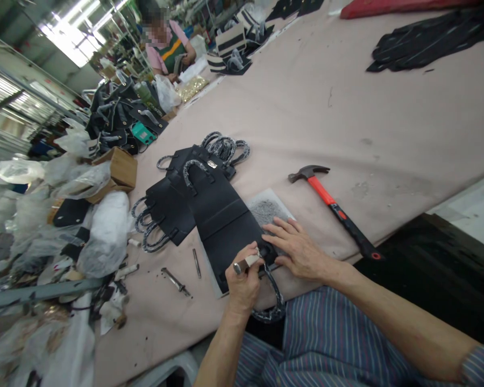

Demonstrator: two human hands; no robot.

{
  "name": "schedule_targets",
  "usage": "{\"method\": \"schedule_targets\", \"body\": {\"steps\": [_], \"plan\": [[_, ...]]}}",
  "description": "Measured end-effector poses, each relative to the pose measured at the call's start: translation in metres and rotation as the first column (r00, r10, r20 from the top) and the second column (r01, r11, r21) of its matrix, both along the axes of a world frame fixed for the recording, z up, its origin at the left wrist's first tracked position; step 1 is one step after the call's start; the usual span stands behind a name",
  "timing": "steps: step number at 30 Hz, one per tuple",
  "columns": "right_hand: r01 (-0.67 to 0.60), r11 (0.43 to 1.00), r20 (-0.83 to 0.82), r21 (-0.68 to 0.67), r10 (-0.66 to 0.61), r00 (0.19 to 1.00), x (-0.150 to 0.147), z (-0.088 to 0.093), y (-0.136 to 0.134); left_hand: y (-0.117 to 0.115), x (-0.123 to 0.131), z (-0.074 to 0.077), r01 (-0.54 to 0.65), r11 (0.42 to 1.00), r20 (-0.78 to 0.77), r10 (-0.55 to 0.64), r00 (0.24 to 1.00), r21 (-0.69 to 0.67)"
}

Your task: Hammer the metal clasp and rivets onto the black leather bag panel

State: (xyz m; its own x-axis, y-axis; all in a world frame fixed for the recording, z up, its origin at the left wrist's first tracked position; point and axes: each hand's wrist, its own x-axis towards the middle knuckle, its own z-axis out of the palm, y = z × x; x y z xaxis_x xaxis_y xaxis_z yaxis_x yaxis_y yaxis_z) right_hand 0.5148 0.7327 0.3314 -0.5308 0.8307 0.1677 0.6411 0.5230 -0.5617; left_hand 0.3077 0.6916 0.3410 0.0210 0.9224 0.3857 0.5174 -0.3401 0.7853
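Observation:
My left hand (pixel 242 287) is closed around a short hand punch (pixel 242 264) with a round metal head and a pale wrapped middle. The tool is held over the near end of a black bag panel (pixel 223 209), beside a plastic-wrapped handle (pixel 275 293) that hangs past the table edge. With fingers spread, my right hand (pixel 300 248) rests on the panel's near right corner and on the worn white board (pixel 268 207) under it. The punch's working tip is hidden by my fingers. A claw hammer (pixel 333 206) with a red and black handle lies to the right.
More black panels with wrapped handles (pixel 169 207) lie beyond. Two metal tools, a thin rod (pixel 196 263) and a thicker one (pixel 176 282), are on the left. Plastic bags (pixel 105 231) and a cardboard box (pixel 121 169) crowd the left side. A co-worker (pixel 169 48) sits across the table.

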Motion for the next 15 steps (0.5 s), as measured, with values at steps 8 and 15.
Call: {"method": "schedule_targets", "body": {"steps": [8, 15], "plan": [[0.166, 0.986, -0.092, 0.018, -0.164, 0.982, -0.002, -0.007, -0.006, 0.0, 0.001, -0.003, 0.007, 1.0, 0.016, -0.007, 1.0, -0.019], [0.255, 0.963, -0.159, 0.089, -0.239, 0.958, 0.007, -0.004, -0.008, 0.003, -0.001, -0.005, 0.004, 0.998, -0.015, -0.005, 1.0, -0.062]]}}
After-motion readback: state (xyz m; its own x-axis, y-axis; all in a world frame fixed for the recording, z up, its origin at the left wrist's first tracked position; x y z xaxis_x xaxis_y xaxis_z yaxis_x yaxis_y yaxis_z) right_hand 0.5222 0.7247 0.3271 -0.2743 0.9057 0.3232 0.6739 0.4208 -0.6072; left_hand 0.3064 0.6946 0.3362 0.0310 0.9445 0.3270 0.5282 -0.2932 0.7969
